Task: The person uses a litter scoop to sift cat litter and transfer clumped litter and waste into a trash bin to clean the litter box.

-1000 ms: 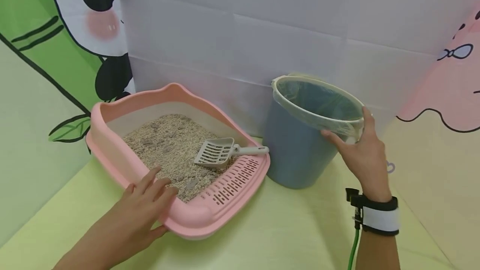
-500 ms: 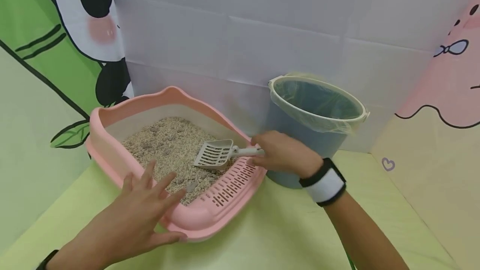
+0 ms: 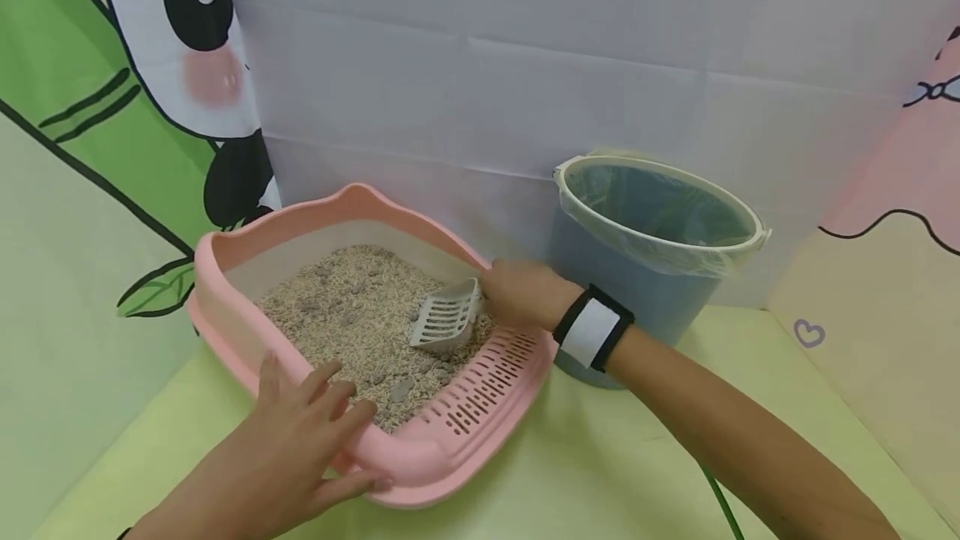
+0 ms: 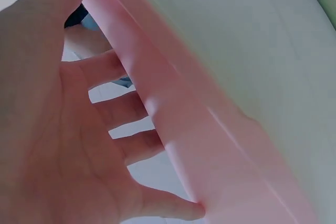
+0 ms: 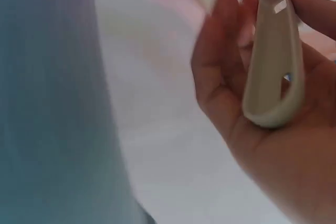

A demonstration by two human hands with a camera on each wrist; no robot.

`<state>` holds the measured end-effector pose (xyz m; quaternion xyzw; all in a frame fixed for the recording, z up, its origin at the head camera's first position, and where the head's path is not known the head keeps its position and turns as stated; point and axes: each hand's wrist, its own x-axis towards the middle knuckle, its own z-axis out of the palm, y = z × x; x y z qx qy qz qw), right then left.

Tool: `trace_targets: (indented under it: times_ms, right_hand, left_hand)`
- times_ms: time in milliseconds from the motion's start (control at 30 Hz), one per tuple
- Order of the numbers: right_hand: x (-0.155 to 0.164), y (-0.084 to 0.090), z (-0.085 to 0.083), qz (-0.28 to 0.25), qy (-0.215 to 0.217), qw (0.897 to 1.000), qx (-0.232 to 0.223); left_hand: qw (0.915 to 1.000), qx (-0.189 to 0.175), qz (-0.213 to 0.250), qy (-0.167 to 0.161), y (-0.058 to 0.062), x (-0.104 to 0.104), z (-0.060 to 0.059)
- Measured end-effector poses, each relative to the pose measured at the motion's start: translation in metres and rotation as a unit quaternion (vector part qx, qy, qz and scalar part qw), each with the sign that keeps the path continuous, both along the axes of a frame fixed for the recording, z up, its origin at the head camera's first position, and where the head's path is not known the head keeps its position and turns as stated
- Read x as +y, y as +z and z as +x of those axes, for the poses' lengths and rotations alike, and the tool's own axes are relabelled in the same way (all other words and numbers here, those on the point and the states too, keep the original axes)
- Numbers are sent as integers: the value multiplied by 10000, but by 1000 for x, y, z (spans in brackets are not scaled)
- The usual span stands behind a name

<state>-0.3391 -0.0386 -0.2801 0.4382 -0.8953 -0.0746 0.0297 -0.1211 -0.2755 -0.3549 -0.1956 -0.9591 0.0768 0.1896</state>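
Scoop (image 3: 448, 323) in right hand (image 3: 525, 294), left hand (image 3: 300, 432) on litter tray (image 3: 420, 457).

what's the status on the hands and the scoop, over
Right hand grips scoop handle, scoop tilted in litter. Left hand rests open on pink litter box rim. Nothing blocking.

White slotted scoop (image 3: 447, 323) tilted on litter in pink litter box (image 3: 420, 458).

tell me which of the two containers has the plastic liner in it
The blue bucket on the right: a clear bag is folded over its rim. The pink litter tray beside it holds only litter and the scoop.
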Motion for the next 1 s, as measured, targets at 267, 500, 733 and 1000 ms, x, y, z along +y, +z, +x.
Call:
trace_targets:
  times_ms: [267, 500, 733, 1000]
  right_hand:
    - [-2, 41, 21, -93, 296, 9616, 2726]
    - [-28, 31, 26, 1807, -176, 9311, 3164]
    - [-56, 19, 24, 2695, -400, 9060, 3239]
    - [-44, 35, 1, 2072, -126, 9498, 2339]
  left_hand:
    - [9991, 365, 41, -199, 4, -5, 7]
    - [9967, 328, 633, -377, -11, -10, 10]
    - [9951, -93, 919, -365, -22, -15, 10]
    - [9943, -286, 1019, -144, -21, -22, 13]
